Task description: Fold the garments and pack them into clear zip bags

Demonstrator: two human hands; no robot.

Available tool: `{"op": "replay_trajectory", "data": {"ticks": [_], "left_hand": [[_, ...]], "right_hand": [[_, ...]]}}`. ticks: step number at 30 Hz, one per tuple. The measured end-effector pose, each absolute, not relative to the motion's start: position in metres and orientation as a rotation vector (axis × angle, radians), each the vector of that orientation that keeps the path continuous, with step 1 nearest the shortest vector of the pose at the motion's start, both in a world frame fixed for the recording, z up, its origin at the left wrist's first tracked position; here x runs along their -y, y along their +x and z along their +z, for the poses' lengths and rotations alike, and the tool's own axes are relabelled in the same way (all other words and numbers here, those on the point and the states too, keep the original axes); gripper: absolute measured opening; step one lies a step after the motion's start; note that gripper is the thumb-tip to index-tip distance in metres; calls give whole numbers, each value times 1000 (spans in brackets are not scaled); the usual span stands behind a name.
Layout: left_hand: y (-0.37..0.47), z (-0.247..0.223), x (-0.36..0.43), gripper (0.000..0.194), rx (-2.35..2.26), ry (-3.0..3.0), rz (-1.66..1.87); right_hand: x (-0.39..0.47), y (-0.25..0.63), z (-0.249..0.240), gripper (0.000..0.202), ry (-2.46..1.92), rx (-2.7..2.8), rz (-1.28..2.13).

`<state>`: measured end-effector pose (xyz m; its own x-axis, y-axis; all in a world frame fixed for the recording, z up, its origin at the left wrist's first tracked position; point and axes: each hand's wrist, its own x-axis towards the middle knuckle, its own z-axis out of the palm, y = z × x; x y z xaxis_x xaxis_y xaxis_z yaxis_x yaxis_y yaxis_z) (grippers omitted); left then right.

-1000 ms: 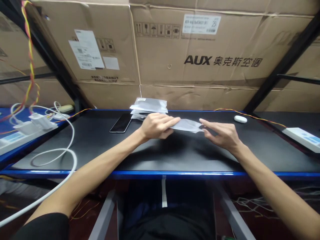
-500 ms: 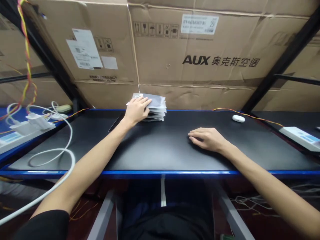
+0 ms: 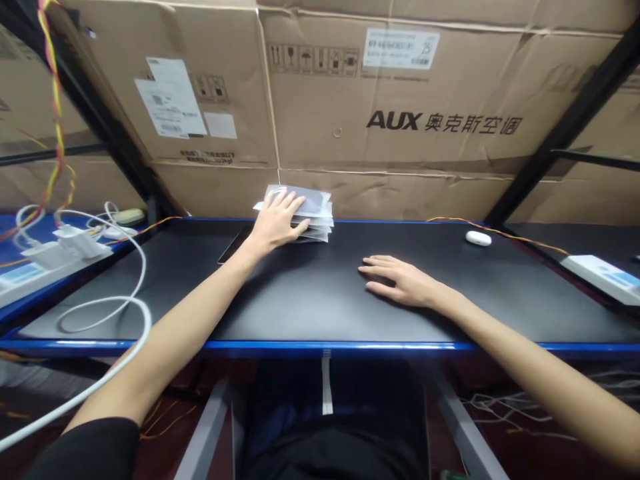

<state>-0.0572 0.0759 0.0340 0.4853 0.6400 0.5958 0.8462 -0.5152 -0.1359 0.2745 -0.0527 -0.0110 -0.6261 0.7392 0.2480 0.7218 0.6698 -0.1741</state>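
Note:
At the back of the black table (image 3: 320,307) stands a stack of flat, translucent packets (image 3: 316,207), several layers high and unevenly stacked. My left hand (image 3: 279,219) lies on top of it with the fingers stretched out and the thumb apart, over the near left side. What is inside the packets I cannot make out. A dark flat object (image 3: 231,248), perhaps a phone, is partly covered by my left forearm. My right hand (image 3: 395,280) is open on or just over the tabletop, right of centre, palm down, fingers spread, holding nothing.
Large cardboard boxes (image 3: 320,147) form a wall behind the table. A small white case (image 3: 479,238) lies at the back right. Power strips stand at the left (image 3: 30,283) and right (image 3: 603,277). A white cable (image 3: 143,293) loops over the left edge and my left arm.
My right hand has slid a little to the left and its fingers have spread. My left thumb has stretched away from the fingers; the packet stack stays in place.

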Motion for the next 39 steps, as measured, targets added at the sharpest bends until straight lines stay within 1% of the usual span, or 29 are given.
{"op": "replay_trajectory", "data": {"ticks": [6, 10, 13, 15, 18, 21, 24, 31, 39], "left_hand": [[-51, 39, -67, 60, 1185, -2363, -749], [-37, 35, -48, 50, 999, -2511, -839], [-25, 21, -27, 47, 931, -2713, -769], [-22, 10, -16, 54, 1062, -2807, -593], [-25, -1, -7, 69, 1208, -2900, -335], [-32, -1, -5, 73, 1222, -3006, -184], [-35, 1, -5, 74, 1224, -3071, -112], [-35, -2, -6, 77, 1234, -3106, -99], [-35, 5, -3, 86, 1327, -3156, 35]], "right_hand": [[38, 261, -8, 65, -1247, 2609, 329], [27, 251, -1, 72, -1274, 2654, 385], [22, 245, 1, 77, -1302, 2663, 402], [21, 244, 1, 81, -1322, 2664, 417], [21, 244, 1, 83, -1340, 2659, 426], [22, 245, -1, 85, -1357, 2661, 430], [20, 246, -4, 88, -1370, 2665, 444], [17, 247, -8, 86, -1367, 2644, 460], [18, 246, -2, 90, -1404, 2634, 523]]}}
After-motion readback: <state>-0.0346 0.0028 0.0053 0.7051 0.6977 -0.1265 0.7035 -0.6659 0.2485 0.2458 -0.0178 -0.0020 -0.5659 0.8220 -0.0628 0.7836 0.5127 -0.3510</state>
